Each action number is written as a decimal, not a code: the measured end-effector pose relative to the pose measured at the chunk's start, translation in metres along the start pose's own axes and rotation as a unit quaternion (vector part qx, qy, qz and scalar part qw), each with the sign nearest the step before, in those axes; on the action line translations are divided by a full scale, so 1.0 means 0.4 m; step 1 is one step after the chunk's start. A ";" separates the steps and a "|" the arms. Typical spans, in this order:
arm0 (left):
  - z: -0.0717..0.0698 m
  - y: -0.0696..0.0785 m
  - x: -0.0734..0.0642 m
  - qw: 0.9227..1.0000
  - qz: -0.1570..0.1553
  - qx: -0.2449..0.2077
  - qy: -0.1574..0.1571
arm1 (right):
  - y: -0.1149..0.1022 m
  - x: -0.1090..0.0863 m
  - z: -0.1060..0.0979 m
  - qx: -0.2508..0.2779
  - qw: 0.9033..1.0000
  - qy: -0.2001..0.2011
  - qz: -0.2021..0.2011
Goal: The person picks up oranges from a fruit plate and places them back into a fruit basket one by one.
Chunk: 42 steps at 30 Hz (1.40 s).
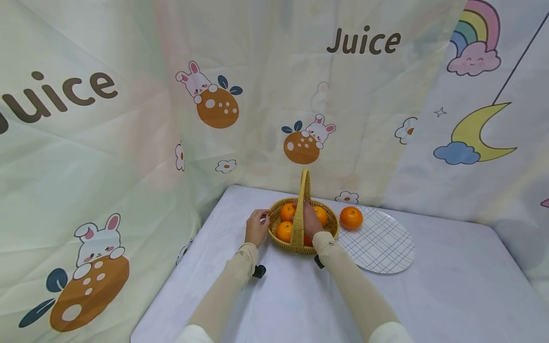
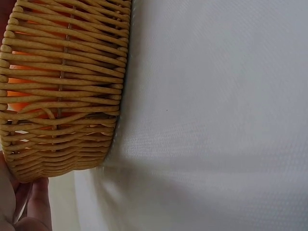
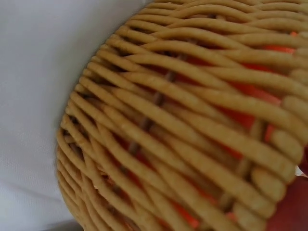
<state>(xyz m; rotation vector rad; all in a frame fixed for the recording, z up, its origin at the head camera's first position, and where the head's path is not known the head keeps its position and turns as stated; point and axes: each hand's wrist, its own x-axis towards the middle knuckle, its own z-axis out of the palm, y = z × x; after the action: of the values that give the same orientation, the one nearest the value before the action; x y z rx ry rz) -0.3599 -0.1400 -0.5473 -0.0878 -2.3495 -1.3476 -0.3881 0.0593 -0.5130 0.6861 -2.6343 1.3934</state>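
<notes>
A yellow wicker basket (image 1: 283, 244) with a tall arched handle stands on the table, holding several oranges (image 1: 285, 231). At its left rim my left hand (image 1: 256, 227) pinches the edge; the left wrist view shows the fingers (image 2: 39, 204) at the end of the woven wall. My right hand (image 1: 313, 220) reaches down into the basket from the right, among the oranges. The handle covers part of its fingers, so I cannot tell whether they hold an orange. In the right wrist view the basket wall (image 3: 159, 101) fills most of the picture, with orange showing through the gaps.
Right of the basket lies a white oval plate (image 1: 386, 243) with a grid pattern. A single orange (image 1: 351, 217) sits at the plate's far left edge, close beside the basket. Printed cloth walls (image 1: 257, 143) stand behind and to the left of the white-covered table (image 1: 291, 300).
</notes>
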 end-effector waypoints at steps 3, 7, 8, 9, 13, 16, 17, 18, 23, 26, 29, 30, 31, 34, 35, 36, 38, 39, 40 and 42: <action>0.001 0.004 -0.002 1.000 0.001 -0.004 0.000 | 0.004 -0.006 -0.002 -0.013 1.000 0.000 -0.005; 0.002 0.007 -0.005 1.000 -0.001 -0.005 0.000 | 0.003 -0.007 -0.006 -0.029 1.000 0.006 -0.012; 0.002 0.007 -0.006 1.000 -0.003 -0.004 -0.001 | 0.003 -0.007 -0.007 -0.036 0.999 0.008 -0.014; 0.003 0.008 -0.007 1.000 -0.003 -0.003 -0.001 | 0.002 -0.006 -0.009 -0.044 0.999 0.009 -0.017; 0.003 0.009 -0.009 1.000 -0.001 -0.005 0.000 | 0.005 -0.006 -0.012 -0.080 0.996 0.014 -0.026; 0.005 0.007 -0.010 1.000 0.001 -0.002 0.000 | 0.001 -0.009 -0.017 -0.087 0.996 0.015 -0.015; 0.006 0.006 -0.010 1.000 0.000 0.000 -0.001 | 0.000 -0.010 -0.018 -0.089 0.996 0.013 -0.008; 0.006 0.006 -0.010 1.000 -0.001 0.001 -0.001 | -0.002 -0.012 -0.020 -0.086 0.996 0.011 0.003; 0.009 0.006 -0.012 1.000 -0.009 -0.001 -0.004 | -0.015 -0.023 -0.033 -0.058 0.997 0.010 0.052; 0.011 0.005 -0.013 1.000 -0.012 0.001 -0.007 | -0.014 -0.025 -0.043 -0.052 0.998 0.012 0.046; 0.009 0.006 -0.012 1.000 -0.006 0.000 -0.001 | -0.010 -0.023 -0.056 -0.062 0.998 0.012 0.029; 0.008 0.008 -0.012 1.000 -0.004 -0.001 0.002 | -0.009 -0.022 -0.060 -0.067 0.997 0.012 0.026; 0.006 0.010 -0.011 1.000 -0.003 -0.004 0.004 | -0.008 -0.021 -0.065 -0.070 0.997 0.012 0.026; 0.002 0.015 -0.009 1.000 -0.003 -0.006 0.007 | -0.006 -0.022 -0.081 -0.077 0.996 0.013 0.038; 0.002 0.016 -0.008 1.000 -0.004 -0.005 0.006 | -0.005 -0.023 -0.086 -0.076 0.996 0.015 0.040; 0.001 0.016 -0.007 1.000 -0.005 -0.004 0.004 | -0.004 -0.026 -0.092 -0.074 0.996 0.015 0.043; 0.001 0.017 -0.007 1.000 -0.008 -0.002 0.000 | 0.000 -0.032 -0.105 -0.076 0.996 0.016 0.042; 0.001 0.017 -0.008 1.000 -0.011 -0.002 -0.001 | 0.003 -0.034 -0.111 -0.072 0.996 0.017 0.040; 0.001 0.017 -0.008 1.000 -0.013 -0.003 -0.002 | 0.006 -0.038 -0.118 -0.069 0.997 0.019 0.037; 0.002 0.018 -0.008 1.000 -0.017 -0.005 -0.001 | 0.014 -0.043 -0.133 -0.057 0.998 0.020 0.031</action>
<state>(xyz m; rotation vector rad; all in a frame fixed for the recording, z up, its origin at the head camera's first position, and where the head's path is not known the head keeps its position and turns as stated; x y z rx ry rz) -0.3554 -0.1351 -0.5430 -0.0540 -2.3562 -1.3769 -0.3819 0.1108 -0.4913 0.5612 -2.6996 1.2464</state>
